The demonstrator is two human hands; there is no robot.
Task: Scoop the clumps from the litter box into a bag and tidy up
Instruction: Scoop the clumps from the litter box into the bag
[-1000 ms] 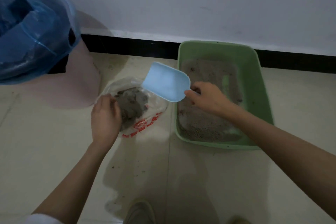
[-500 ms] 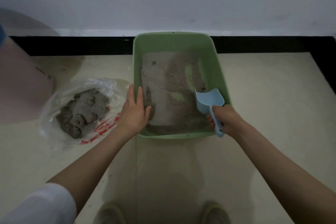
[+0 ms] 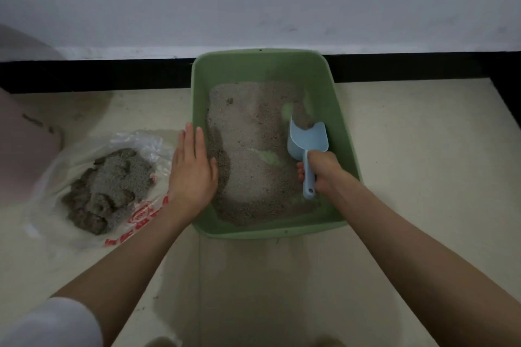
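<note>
From the head camera, the green plastic litter box (image 3: 342,132) sits on the floor against the wall, and the right hand (image 3: 321,170) grips the handle of the small blue plastic scoop (image 3: 307,144), whose front end digs into the grey sandy litter (image 3: 248,149) by the box's right wall. The left hand (image 3: 191,172) lies flat with straight fingers on the box's left rim, and just left of it the clear plastic bag with red print (image 3: 141,215) already holds a heap of grey clumps (image 3: 110,189). So I think a lot is done, but more scooping and the tidy-up are left; I cannot tell how many clumps hide under the litter, and the pink thing (image 3: 25,155) at the left edge is cut off.
</note>
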